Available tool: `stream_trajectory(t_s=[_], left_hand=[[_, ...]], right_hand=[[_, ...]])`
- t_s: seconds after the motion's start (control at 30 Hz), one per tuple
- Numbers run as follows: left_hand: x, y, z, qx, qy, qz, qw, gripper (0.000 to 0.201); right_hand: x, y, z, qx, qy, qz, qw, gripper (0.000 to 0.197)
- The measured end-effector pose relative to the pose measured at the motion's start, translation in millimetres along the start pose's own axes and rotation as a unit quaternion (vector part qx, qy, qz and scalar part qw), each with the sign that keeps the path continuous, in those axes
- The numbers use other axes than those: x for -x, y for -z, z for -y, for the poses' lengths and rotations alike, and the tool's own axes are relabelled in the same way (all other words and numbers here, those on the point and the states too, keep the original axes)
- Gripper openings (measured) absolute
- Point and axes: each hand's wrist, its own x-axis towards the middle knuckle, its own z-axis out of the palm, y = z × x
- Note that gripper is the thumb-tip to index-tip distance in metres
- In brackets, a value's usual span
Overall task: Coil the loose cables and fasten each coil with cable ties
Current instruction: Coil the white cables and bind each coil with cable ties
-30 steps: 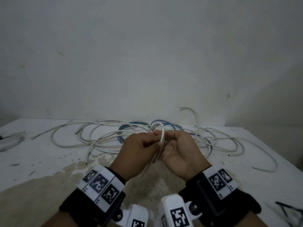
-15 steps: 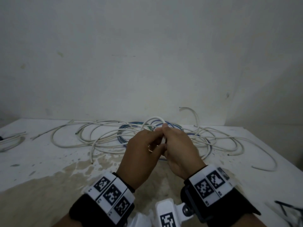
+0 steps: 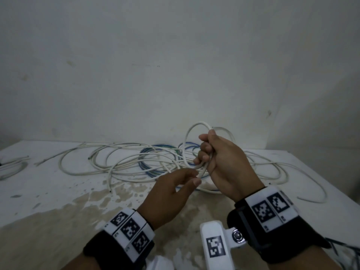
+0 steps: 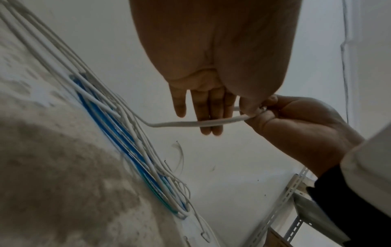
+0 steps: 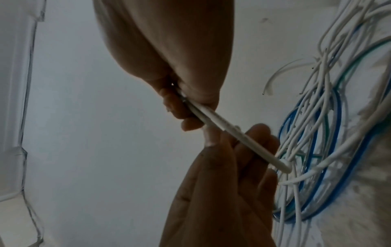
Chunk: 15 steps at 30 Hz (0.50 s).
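My right hand [image 3: 209,152] grips a white cable [image 3: 187,137] in its curled fingers, and one loop stands up above the fist. From the fist [image 5: 180,107] the cable [image 5: 243,140] slants down across my left hand [image 5: 232,150]. The left hand [image 3: 191,177] sits just below and left of the right hand. Its fingers [image 4: 209,113] are straight, the cable [image 4: 180,124] lies across them, and the thumb touches it near the right hand [image 4: 296,125]. The cable runs on into the loose pile [image 3: 126,160] on the table [image 3: 48,191].
Several white cables sprawl across the back of the table, with blue and green ones [image 3: 145,164] among them. More cable lies at the left edge [image 3: 11,166]. Thin dark strips [image 3: 339,248] show at the lower right. A slotted metal frame [image 4: 296,183] stands beside the table.
The hands were pressed together around the loop. Now the right hand has risen with the loop, and the left hand has dropped away with straightened fingers along the cable.
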Motion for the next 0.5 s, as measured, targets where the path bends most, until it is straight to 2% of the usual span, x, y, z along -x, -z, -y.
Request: stream_trajectory(t_s=[0.07, 0.2, 0.3, 0.43, 0.5], left_hand=[[-2, -3, -1, 0.008, -0.021, 0.009, 1.000, 0.032], [-8, 0, 5, -0.048, -0.073, 0.011, 0.996, 0.042], [-12, 9, 12, -0.088, -0.072, 0.020, 0.993, 0.031], [-20, 13, 16, -0.136, -0.112, 0.023, 0.984, 0.040], [-19, 11, 18, -0.163, -0.102, 0.014, 0.981, 0.044]], right_hand=[[2, 3, 3, -0.010, -0.005, 0.014, 1.000, 0.031], [3, 8, 12, 0.006, 0.011, 0.026, 1.000, 0.032], [1, 18, 27, 0.012, 0.042, 0.009, 0.999, 0.033], [3, 26, 27, 0.030, 0.032, 0.008, 0.999, 0.032], [4, 26, 25, 0.020, 0.029, 0.006, 0.999, 0.030]])
